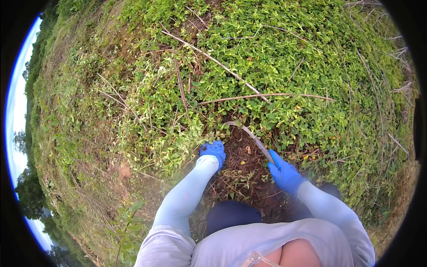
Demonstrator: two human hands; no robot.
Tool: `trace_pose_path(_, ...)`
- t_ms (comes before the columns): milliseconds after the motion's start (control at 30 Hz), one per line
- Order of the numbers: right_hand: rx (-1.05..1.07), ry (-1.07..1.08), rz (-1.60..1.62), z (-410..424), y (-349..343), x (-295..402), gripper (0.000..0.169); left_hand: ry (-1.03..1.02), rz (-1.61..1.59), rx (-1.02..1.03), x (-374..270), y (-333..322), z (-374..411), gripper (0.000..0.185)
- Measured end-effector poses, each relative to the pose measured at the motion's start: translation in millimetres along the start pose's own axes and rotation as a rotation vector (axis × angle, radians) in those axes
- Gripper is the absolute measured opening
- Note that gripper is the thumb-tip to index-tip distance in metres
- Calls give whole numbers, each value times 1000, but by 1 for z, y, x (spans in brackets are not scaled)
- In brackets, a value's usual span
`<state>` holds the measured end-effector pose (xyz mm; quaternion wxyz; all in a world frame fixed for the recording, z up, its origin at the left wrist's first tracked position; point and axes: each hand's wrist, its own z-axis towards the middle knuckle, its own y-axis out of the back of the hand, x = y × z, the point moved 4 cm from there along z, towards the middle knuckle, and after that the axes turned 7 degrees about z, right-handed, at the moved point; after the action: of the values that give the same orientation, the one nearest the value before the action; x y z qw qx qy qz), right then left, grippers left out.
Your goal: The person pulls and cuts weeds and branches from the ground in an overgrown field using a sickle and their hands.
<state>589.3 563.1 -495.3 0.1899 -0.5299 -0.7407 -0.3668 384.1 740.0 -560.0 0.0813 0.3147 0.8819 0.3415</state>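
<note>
My left hand (213,152), in a blue work glove, is closed at the edge of the leafy ground vines (186,147); leaves stick out around the fist. My right hand (285,173), also gloved in blue, grips the handle of a sickle (250,133). Its curved blade points up and to the left, and the tip lies among the leaves just above and right of my left hand. Between both hands lies a patch of bare brown soil (243,157) with bits of root and cut stems.
Dense green vines cover the slope. A long dry stalk (217,61) crosses diagonally above the blade, and another dry stem (277,95) lies nearly level. A leafy young plant (128,230) stands at lower left. Dry branches (402,53) lie at the far right.
</note>
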Motion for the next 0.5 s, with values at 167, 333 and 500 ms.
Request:
trace_pose_path(167,41,7,-214,-68,14,-70,64,-179,-161,62,10,-24,-29,36)
trace_pose_path(333,94,-160,79,-118,36,-76,62,-196,-110,51,18,-35,-55,32)
trace_pose_path(500,131,-143,298,-20,1,-10,61,-179,-94,65,23,-30,-52,33)
